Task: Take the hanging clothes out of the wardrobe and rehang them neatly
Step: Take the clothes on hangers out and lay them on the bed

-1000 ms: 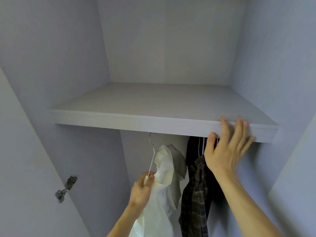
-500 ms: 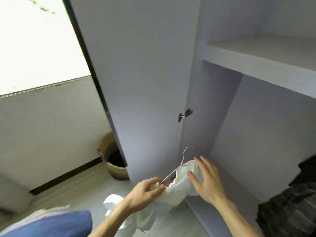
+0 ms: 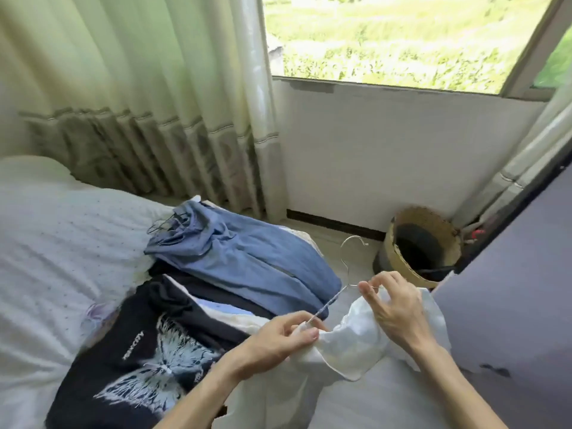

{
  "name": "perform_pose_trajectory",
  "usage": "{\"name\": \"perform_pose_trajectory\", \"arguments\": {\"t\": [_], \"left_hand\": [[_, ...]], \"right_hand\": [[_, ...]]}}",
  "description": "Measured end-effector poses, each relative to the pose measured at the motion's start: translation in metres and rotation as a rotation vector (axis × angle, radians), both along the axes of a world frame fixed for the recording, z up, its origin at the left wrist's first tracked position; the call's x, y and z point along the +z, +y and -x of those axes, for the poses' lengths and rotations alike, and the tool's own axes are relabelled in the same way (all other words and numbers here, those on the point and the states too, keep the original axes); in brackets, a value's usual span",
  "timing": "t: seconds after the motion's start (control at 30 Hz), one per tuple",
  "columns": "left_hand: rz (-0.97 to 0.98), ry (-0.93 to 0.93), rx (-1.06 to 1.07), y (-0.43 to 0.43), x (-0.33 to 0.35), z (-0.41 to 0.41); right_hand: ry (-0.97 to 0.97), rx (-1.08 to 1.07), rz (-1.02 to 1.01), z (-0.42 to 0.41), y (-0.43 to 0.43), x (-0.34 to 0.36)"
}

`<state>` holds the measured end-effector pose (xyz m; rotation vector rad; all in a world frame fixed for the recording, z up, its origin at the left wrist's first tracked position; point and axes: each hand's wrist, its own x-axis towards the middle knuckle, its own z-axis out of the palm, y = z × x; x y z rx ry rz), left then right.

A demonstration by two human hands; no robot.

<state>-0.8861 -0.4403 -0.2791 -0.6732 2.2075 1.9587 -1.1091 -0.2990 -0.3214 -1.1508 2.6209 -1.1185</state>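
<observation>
Left hand (image 3: 278, 339) fingers pinch thin silver wire hanger (image 3: 329, 301) together with white cloth garment (image 3: 349, 345). Right hand (image 3: 396, 308) fingertips pinch hanger's other arm. Garment held over white bed (image 3: 62, 243) edge, beside crumpled blue garment (image 3: 247, 258) and black printed T-shirt (image 3: 139, 351).

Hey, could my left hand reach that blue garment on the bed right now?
Probably not yet: the left hand grips the wire hanger and white garment; the blue garment lies close, unobstructed.
</observation>
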Motion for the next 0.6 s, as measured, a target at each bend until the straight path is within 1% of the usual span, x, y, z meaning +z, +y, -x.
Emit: {"name": "perform_pose_trajectory", "arguments": {"t": [0.1,0.23,0.33,0.4,0.5,0.57,0.6], "left_hand": [[0.032,0.012,0.165,-0.016,0.004,-0.066],[0.037,0.007,0.424,-0.021,0.010,-0.147],[-0.001,0.056,0.695,-0.014,0.009,-0.198],[0.013,0.058,0.876,-0.006,0.008,-0.224],[0.168,-0.030,1.068,0.009,0.002,-0.255],[0.255,-0.064,1.132,0.025,-0.002,-0.274],[0.265,-0.079,1.157,0.034,-0.002,-0.284]], "right_hand": [[0.100,0.155,0.028,-0.047,-0.054,0.003],[0.110,0.393,0.066,-0.124,-0.114,0.003],[0.128,0.582,0.064,-0.183,-0.144,0.000],[0.148,0.708,0.050,-0.224,-0.152,-0.001],[0.150,0.835,0.064,-0.278,-0.151,-0.004],[0.111,0.909,0.053,-0.303,-0.147,-0.004],[0.104,0.949,0.049,-0.311,-0.145,-0.004]]}}
